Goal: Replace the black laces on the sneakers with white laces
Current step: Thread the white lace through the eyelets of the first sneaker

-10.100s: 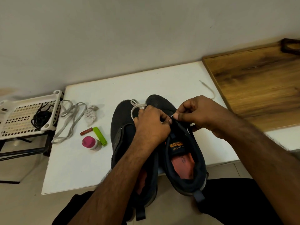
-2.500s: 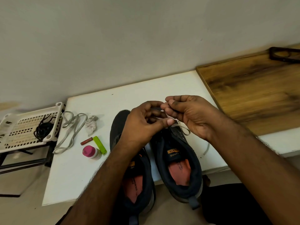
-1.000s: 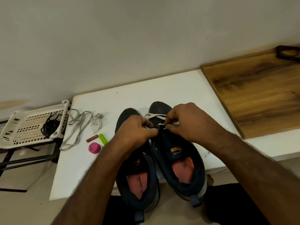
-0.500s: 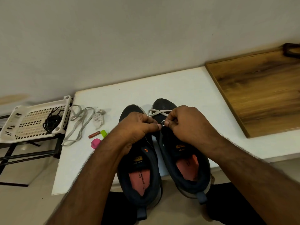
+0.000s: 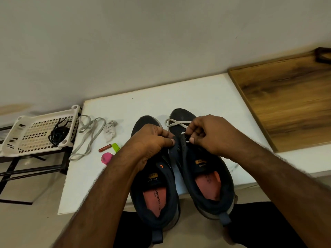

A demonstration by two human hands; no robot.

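Note:
Two dark sneakers with pink insoles stand side by side on the white table [image 5: 206, 90], heels toward me. The left sneaker [image 5: 157, 190] shows no lace. The right sneaker [image 5: 207, 179] has a white lace [image 5: 176, 122] looped over its toe and threaded at the eyelets. My left hand [image 5: 152, 140] pinches the right sneaker's left eyelet flap. My right hand [image 5: 209, 135] pinches the white lace at the eyelets. A second white lace [image 5: 89, 135] lies loose on the table's left. The black laces [image 5: 58, 134] sit bundled in a white basket [image 5: 23, 138].
A crumpled white cloth [image 5: 110, 129], a small brown tube [image 5: 104, 148], a green item [image 5: 116, 146] and a pink cap [image 5: 107, 158] lie left of the sneakers. A wooden board [image 5: 290, 102] covers the table's right side. The basket rests on a black rack off the table's left edge.
Both hands stay at the right sneaker's eyelets. The lace loop over the toe has stayed in place, and my right hand has shifted slightly right while pinching the lace.

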